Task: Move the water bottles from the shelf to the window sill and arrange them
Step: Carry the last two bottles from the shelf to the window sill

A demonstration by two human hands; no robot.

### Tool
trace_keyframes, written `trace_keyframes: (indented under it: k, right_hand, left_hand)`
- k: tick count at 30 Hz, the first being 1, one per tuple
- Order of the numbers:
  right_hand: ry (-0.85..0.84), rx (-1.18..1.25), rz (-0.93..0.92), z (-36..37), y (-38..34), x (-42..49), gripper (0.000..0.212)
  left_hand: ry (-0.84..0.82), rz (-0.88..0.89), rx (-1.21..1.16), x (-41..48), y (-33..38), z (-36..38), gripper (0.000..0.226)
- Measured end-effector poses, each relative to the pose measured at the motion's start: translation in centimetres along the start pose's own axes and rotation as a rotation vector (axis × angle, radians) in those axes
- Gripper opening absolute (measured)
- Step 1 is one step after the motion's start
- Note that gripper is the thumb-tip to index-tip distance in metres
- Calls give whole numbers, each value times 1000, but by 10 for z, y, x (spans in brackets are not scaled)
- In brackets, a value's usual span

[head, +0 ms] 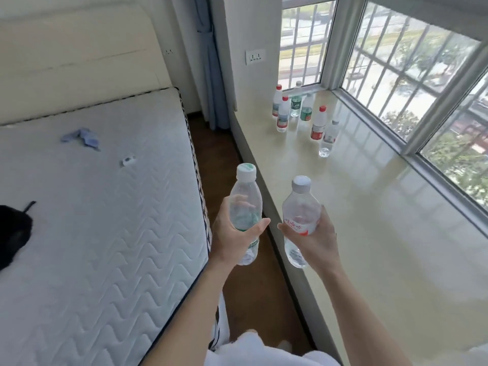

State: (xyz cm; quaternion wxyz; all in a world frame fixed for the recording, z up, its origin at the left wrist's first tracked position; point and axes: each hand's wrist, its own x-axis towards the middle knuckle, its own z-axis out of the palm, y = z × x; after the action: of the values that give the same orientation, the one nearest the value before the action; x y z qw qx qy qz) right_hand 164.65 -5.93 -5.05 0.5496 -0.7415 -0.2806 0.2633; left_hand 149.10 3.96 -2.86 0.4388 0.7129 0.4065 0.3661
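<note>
My left hand grips a clear water bottle with a green label and white cap, held upright over the floor gap beside the bed. A second clear bottle with a red label and white cap is upright in my right hand, right at the near edge of the beige window sill. Several water bottles stand grouped at the sill's far end, some with red caps, some with green labels. The shelf is out of view.
A bare white mattress fills the left, with a blue cloth, a small white item and a black object on it. A narrow strip of brown floor separates bed and sill. Barred windows line the sill.
</note>
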Motion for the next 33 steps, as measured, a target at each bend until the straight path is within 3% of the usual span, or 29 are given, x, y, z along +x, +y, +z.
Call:
trace_keyframes:
  k: [11, 20, 33]
  right_hand:
    - [-109, -32, -47, 48, -9, 108, 62]
    - [-136, -51, -52, 151, -45, 251, 57]
    - [-121, -94, -19, 252, -83, 406, 69]
  left_hand:
    - [133, -77, 39, 88, -27, -3, 50]
    - [195, -138, 14, 250, -75, -53, 50]
    - [114, -126, -11, 447, -122, -89, 60]
